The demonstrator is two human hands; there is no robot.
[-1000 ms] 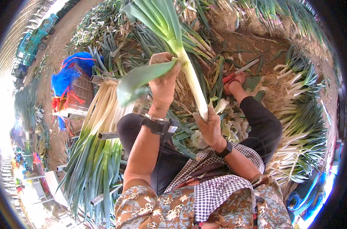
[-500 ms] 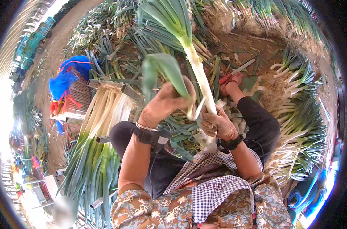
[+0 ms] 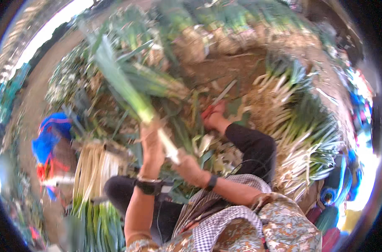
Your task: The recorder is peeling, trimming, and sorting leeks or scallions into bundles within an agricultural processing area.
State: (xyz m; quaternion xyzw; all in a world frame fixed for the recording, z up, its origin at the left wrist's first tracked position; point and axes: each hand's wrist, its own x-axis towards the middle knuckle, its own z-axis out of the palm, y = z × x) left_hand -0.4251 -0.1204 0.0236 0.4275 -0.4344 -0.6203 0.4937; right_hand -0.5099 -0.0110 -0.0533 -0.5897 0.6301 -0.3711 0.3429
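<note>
A long leek (image 3: 169, 145) slants up and to the left across the middle, its green leaves fanning out and blurred by motion. My left hand (image 3: 151, 147) is closed around its stalk, just below where the green begins. Lower down, my right hand (image 3: 191, 171) grips the white root end, and a short bare stretch of stalk shows between the two hands. Trimmed leeks (image 3: 88, 168) lie side by side at the left, white ends away from me, by my bent knee.
Unpeeled leeks with roots (image 3: 191, 44) form a row at the back. Another leek heap (image 3: 300, 147) curves along the right. Leaf scraps (image 3: 207, 145) litter the ground between my legs. A basket (image 3: 64, 157) with blue cloth stands at the left, and a pale blade-like strip (image 3: 225, 91) lies near my foot.
The leek has swung from upright to leaning left. My left hand has gone from a peeled leaf, no longer in it, to the stalk. My right hand stays on the lower end; the view has shifted.
</note>
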